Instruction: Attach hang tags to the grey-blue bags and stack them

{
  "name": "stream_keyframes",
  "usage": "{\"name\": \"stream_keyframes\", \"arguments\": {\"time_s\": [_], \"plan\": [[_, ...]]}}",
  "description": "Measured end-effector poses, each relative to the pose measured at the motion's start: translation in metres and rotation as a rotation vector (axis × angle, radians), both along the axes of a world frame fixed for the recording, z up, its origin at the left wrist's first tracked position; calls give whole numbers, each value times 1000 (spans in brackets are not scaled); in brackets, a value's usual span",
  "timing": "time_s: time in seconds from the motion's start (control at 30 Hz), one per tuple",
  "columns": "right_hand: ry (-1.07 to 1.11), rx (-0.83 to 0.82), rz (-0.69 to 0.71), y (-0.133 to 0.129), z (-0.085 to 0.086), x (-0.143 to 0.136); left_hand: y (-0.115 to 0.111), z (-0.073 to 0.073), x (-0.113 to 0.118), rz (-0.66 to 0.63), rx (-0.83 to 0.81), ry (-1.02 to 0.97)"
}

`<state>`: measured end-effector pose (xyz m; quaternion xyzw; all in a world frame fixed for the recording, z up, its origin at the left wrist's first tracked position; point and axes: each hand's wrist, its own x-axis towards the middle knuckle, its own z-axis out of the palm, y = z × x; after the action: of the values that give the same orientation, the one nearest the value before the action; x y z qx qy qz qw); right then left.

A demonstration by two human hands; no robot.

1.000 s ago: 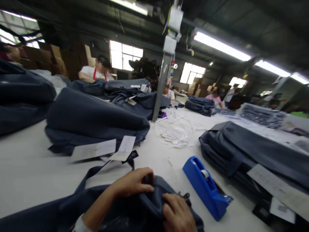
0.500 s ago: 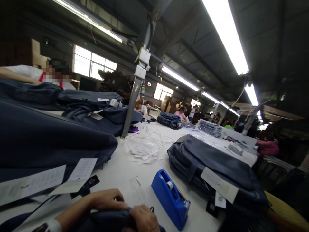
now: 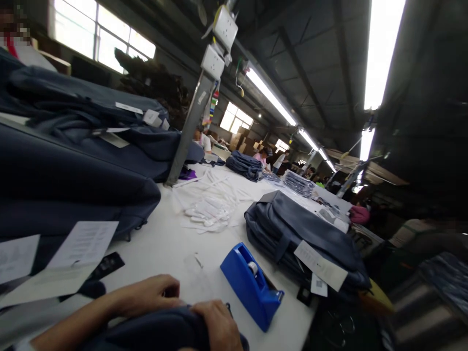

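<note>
A dark navy bag (image 3: pixel 157 329) lies along the bottom edge, partly cut off by the frame. My left hand (image 3: pixel 155 292) rests at its far side with curled fingers, the fingertips hidden behind the fabric. Over the bag's right end my right hand (image 3: pixel 218 324) is wrapped, its fingers bent around the edge. Just right of that hand stands a blue tape dispenser (image 3: pixel 243 287) on the white table (image 3: pixel 175 248). White paper tags (image 3: pixel 82 246) hang from another large navy bag (image 3: pixel 73 180) to the left.
Stacked navy bags with tags (image 3: pixel 292 234) lie right of the dispenser, by the table edge. Clear plastic and white strips (image 3: pixel 212 207) are heaped mid-table. A metal post (image 3: pixel 192 126) with sockets rises from the table. Several people work farther back.
The view has swung right and tilted, so the scene sits farther left and higher. Both hands stay on the bag, and more of its top shows.
</note>
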<state>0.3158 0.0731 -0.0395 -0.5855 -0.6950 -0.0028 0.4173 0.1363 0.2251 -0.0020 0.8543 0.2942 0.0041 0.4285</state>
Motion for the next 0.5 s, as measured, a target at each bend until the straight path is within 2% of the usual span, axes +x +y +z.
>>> {"name": "stream_keyframes", "arguments": {"time_s": [0.13,0.2,0.3,0.43,0.5], "plan": [[21,-250,99,5,40,0,4,-10,-5,-18,-62,-56],[-14,-334,101,11,56,1,8,-14,-10,-30,-48,-62],[-49,-432,75,16,65,0,12,-8,-18,-27,8,-1],[-25,-501,33,14,70,-4,12,6,-26,-67,-49,45],[-10,-563,20,12,75,-6,10,7,-27,-81,22,59]]}}
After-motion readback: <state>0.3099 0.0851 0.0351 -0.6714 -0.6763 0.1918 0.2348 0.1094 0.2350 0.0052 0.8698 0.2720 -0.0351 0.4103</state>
